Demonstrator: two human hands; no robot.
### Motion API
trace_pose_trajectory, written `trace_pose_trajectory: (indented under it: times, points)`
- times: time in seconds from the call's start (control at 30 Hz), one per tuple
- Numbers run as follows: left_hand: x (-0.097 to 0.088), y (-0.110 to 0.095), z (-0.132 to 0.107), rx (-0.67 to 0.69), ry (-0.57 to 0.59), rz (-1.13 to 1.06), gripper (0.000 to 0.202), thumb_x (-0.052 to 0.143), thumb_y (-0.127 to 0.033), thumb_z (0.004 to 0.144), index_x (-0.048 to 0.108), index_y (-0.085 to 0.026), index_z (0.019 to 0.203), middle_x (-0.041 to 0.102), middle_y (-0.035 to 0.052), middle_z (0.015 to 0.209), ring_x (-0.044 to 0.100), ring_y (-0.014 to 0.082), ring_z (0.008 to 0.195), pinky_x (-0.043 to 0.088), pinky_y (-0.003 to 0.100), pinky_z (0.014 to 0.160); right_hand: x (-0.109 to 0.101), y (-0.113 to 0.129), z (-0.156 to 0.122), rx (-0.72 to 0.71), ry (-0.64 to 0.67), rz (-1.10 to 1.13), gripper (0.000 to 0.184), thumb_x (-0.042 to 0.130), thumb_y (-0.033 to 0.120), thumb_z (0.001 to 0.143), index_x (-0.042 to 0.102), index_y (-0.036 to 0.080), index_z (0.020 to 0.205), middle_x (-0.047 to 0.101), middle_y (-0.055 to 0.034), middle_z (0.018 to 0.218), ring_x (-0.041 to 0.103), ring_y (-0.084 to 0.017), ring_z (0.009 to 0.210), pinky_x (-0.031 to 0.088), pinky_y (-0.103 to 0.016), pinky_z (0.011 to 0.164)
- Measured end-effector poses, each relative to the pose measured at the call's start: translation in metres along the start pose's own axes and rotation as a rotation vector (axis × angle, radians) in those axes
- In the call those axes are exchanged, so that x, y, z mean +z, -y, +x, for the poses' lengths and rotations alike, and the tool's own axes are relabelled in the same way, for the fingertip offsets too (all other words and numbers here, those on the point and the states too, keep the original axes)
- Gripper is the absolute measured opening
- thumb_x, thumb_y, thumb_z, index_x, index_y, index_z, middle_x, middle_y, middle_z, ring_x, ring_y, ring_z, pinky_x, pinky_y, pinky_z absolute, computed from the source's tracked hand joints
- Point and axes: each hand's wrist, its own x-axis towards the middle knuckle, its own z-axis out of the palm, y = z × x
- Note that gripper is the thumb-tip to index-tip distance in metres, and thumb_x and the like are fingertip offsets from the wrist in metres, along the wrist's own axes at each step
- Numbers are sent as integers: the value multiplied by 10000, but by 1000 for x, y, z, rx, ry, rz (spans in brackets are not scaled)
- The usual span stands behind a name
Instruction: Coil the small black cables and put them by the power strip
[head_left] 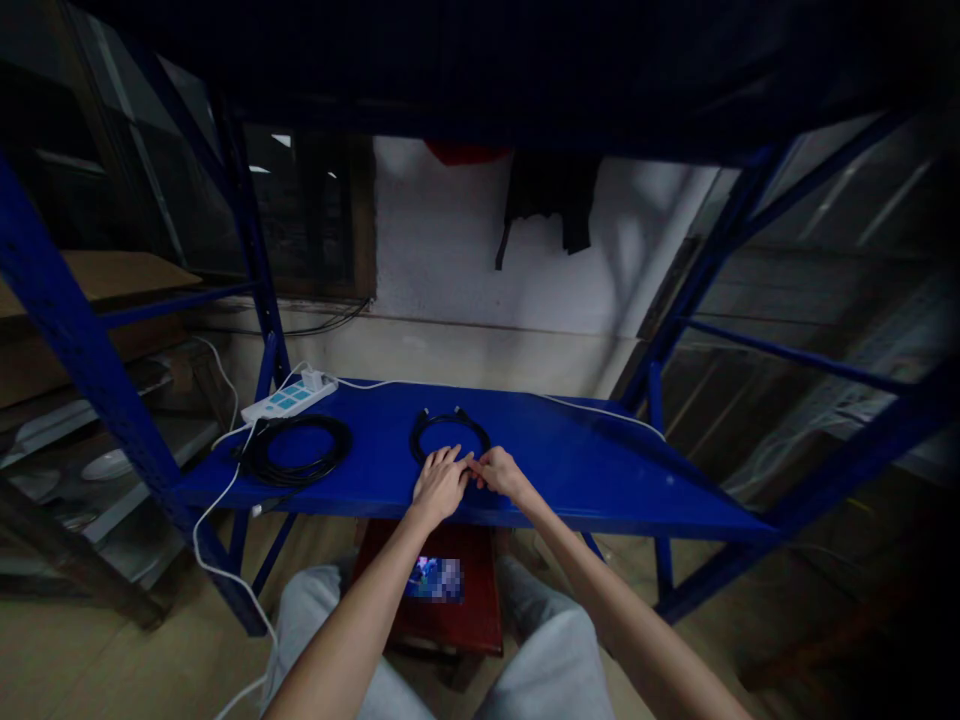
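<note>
Mostly, the smaller cable lies beyond both hands.

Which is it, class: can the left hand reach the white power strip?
Likely yes: bare blue shelf leads from the left hand to the power strip, passing beside the larger black coil.

Left grip flat, right grip curled.
</note>
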Motion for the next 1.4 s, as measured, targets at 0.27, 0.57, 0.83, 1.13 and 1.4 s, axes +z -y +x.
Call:
trace_pose_trajectory:
  times: [0.27, 0.57, 0.83, 1.13, 1.4]
  points:
    - [3, 1, 1, -3, -6, -35, 461, 394, -324, 1006, 508, -241, 1445, 449, 74, 1546, 380, 257, 1424, 314, 462, 1184, 4, 28, -15, 19, -114, -348, 247, 494, 223, 963, 726, 143, 987, 739, -160, 1004, 709, -209, 893, 407, -224, 638]
    - [0, 2, 3, -17, 17, -50, 463, 410, -321, 986, 531, -224, 1422, 444, 64, 1552, 361, 252, 1435, 297, 448, 1198, 2, 10, -8, -281, -45, -535, 240, 429, 172, 981, 667, 151, 1003, 736, -119, 951, 711, -199, 907, 379, -229, 658]
    - [1, 4, 1, -9, 24, -61, 467, 426, -302, 975, 541, -195, 1415, 441, 52, 1556, 362, 241, 1437, 264, 408, 1212, -25, 14, 2, -800, 236, -906, 269, 461, 33, 916, 641, 120, 1095, 708, -152, 1042, 683, -198, 839, 491, -284, 745]
    - [1, 4, 1, -23, 31, -44, 417, 413, -348, 1004, 602, -210, 1349, 452, 65, 1547, 365, 248, 1429, 279, 429, 1193, -36, 11, 6, -782, 275, -830, 235, 457, 111, 972, 656, 110, 1096, 718, -152, 1038, 692, -193, 884, 486, -258, 755]
    - [5, 6, 0, -2, -7, -35, 438, 415, -338, 1011, 511, -307, 1437, 446, 32, 1551, 374, 239, 1416, 290, 441, 1178, -7, -4, 3, 108, 240, 190, 442, 398, 338, 1040, 666, 97, 784, 670, -83, 625, 558, -99, 471, 424, -183, 467]
